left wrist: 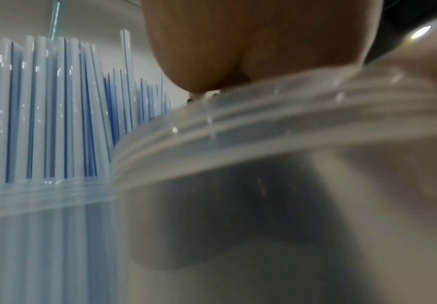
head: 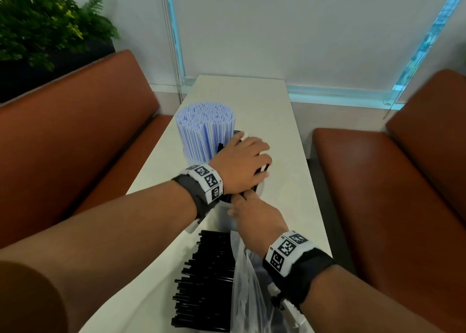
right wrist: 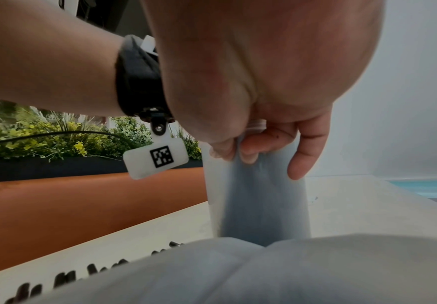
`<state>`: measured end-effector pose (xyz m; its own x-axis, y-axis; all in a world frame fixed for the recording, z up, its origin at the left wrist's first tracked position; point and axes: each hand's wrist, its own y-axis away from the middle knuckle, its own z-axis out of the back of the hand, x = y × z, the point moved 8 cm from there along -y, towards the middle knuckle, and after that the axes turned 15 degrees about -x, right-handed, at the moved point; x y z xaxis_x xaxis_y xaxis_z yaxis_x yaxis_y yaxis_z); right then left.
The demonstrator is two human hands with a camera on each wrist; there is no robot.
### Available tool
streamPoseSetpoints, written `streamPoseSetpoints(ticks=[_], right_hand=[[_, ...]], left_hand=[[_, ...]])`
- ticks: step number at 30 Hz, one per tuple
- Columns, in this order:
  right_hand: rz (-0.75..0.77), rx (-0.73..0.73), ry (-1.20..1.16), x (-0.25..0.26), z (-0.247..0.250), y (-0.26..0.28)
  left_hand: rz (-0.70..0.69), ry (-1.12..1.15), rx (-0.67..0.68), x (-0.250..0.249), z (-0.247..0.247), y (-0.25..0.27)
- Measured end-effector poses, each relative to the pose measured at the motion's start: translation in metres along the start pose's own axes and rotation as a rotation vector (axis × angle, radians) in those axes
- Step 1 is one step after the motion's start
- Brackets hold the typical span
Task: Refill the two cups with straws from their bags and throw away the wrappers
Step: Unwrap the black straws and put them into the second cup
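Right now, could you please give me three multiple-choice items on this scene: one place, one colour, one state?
1. The loose black straws lie:
A in the far cup
B on the bench
C on the table, nearest the person

2. The far cup's straws are:
A black
B blue and white
C red

3. The right hand:
A pinches the near cup's rim
B lies flat
C hangs idle

C: loose black straws rest on the table.
B: far cup's straws are striped.
A: right hand pinches near cup.
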<state>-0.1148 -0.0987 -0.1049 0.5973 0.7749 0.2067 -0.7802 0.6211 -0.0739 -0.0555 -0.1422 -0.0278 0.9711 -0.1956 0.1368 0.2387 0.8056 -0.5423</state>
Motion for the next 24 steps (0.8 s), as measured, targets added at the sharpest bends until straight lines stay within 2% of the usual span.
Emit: streamPoseSetpoints(ticks=[2,4,8,11,14,17,18,21,22,24], right_hand=[[0.015,0.0,0.002,0.001,-0.001,0.001],[-0.026,-0.002,-0.022,-0.002,0.0,0.001],[-0.052,0.003,-0.027,-0.004,0.0,0.002],[-0.047,0.006,-0.029,-0.003,0.0,0.002],[0.012,0.044,0.017,-0.001,-0.005,0.001],[0.002,0.035,0.01,-0.003,-0.005,0.0],[-0.015,0.018,-0.003,-0.004,-0.004,0.0],[-0.021,0.014,0.015,-0.003,-0.005,0.0],[-0.023,0.017,0.02,-0.004,-0.005,-0.001],[0.002,0.039,0.054,-0.004,-0.006,-0.001]], left_hand=[[0.087,-0.006,-0.029,0.015,-0.002,-0.007],[0.117,0.003,0.006,0.024,-0.01,-0.011],[0.031,-0.088,0.114,0.027,-0.022,-0.015],[0.042,-0.124,0.076,0.029,-0.018,-0.016],[-0.001,-0.193,0.155,0.031,-0.024,-0.013],[0.018,-0.16,0.126,0.033,-0.021,-0.015],[0.021,-0.165,0.144,0.031,-0.022,-0.014],[0.026,-0.218,0.308,0.031,-0.029,-0.005],[0.064,-0.183,0.317,0.031,-0.024,-0.006],[0.13,-0.064,0.227,0.028,-0.002,-0.012]])
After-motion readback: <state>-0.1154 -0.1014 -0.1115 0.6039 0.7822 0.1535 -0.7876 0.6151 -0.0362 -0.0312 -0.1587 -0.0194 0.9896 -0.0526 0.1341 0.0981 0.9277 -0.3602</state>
